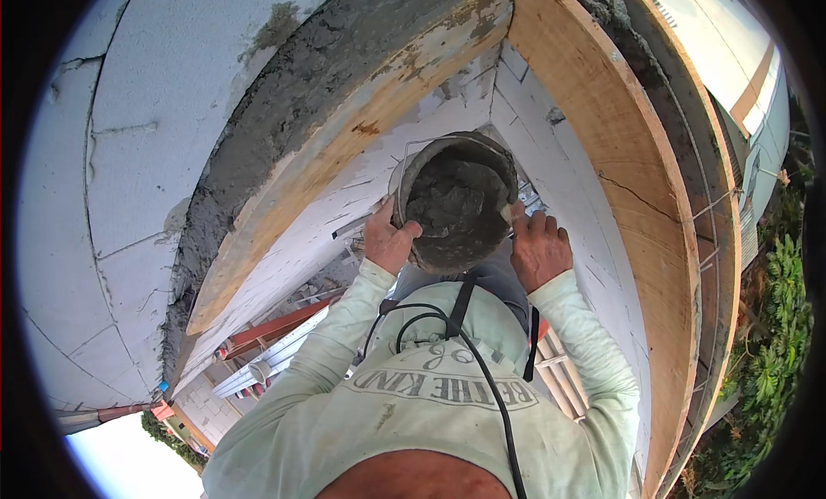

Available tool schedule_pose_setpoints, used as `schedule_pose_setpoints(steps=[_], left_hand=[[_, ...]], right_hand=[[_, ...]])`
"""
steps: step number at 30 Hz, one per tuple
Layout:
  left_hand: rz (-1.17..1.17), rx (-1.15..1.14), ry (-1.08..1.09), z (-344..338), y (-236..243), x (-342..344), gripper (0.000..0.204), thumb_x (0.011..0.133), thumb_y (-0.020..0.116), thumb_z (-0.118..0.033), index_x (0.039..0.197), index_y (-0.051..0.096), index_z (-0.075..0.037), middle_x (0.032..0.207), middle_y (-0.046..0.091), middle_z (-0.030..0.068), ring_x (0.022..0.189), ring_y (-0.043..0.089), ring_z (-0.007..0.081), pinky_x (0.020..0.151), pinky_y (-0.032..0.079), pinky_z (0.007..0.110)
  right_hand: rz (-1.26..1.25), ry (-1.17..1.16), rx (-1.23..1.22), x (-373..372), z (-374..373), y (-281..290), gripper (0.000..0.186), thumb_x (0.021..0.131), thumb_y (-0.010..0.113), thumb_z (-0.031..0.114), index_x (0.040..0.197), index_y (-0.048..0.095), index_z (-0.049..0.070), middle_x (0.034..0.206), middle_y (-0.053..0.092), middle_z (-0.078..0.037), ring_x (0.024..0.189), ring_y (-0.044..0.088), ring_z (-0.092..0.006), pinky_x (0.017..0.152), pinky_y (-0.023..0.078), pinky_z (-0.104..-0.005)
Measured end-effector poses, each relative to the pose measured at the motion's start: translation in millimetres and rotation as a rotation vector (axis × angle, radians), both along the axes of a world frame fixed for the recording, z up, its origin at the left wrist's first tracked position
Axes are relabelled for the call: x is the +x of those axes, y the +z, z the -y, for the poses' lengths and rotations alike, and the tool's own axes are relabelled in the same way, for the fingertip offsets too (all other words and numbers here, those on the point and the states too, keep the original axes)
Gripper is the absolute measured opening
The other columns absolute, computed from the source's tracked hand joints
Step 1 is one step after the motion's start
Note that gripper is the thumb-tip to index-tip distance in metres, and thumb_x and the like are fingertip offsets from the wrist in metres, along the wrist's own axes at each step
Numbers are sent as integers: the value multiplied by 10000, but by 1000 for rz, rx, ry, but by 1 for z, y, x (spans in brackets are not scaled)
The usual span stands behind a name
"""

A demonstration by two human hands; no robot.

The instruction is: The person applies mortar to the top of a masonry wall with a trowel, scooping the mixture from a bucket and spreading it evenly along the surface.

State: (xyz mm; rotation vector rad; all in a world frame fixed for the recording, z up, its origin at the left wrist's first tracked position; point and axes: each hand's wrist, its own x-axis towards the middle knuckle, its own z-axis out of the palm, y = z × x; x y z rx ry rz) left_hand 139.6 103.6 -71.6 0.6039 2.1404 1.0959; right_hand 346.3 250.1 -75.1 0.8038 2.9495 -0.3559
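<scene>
Dark printed lettering (400, 382) runs across the front of the person's pale green shirt (379, 452): a legible row of capitals inside a thin outlined band, with looser, script-like characters (436, 356) nearer the waist. A black cable (500, 402) crosses the print, covering part of it.

Unfinished masonry interior, viewed from above. Pale inner walls (572, 176) converge at a corner, with timber boards (628, 146) running along them. At left, a light block surface (155, 172) shows dark joints. Lower left: a red beam (280, 329) beside long white pieces (268, 361). Green foliage (774, 327) borders the right; bright daylight (129, 456) fills the lower-left opening.
</scene>
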Motion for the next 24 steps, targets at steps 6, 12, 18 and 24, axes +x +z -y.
schedule_pose_setpoints(steps=[6, 12, 18, 24], left_hand=[[-27, 86, -6, -5, -3, 9, 594, 662, 606, -33, 1252, 581, 32, 1070, 687, 185, 962, 643, 252, 907, 478, 327], [-145, -24, -69, 3, 2, 7, 588, 670, 602, -22, 1254, 579, 39, 1092, 688, 168, 957, 639, 224, 909, 474, 318], [-108, -38, -83, 2, 18, 5, 566, 684, 602, -17, 1245, 577, 50, 1057, 687, 164, 930, 634, 216, 900, 473, 308], [27, 32, -18, 2, 23, 0, 573, 701, 612, -17, 1268, 563, 48, 1058, 682, 157, 944, 622, 203, 902, 470, 304]], right_hand=[[-29, -81, -209, -9, -18, -52, 366, 793, 606, 132, 1116, 611, -40, 805, 627, -190, 658, 663, -337, 534, 526, -439], [22, 54, -483, -6, 4, -66, 531, 728, 666, 137, 1222, 555, -24, 913, 639, -252, 759, 667, -406, 639, 547, -476], [-166, 23, -727, -6, 24, -73, 461, 791, 629, 167, 1216, 586, -8, 901, 641, -239, 794, 651, -416, 691, 537, -481], [-158, -13, -730, -5, 4, -54, 491, 797, 651, 195, 1252, 597, 18, 977, 649, -246, 836, 656, -415, 730, 543, -461]])
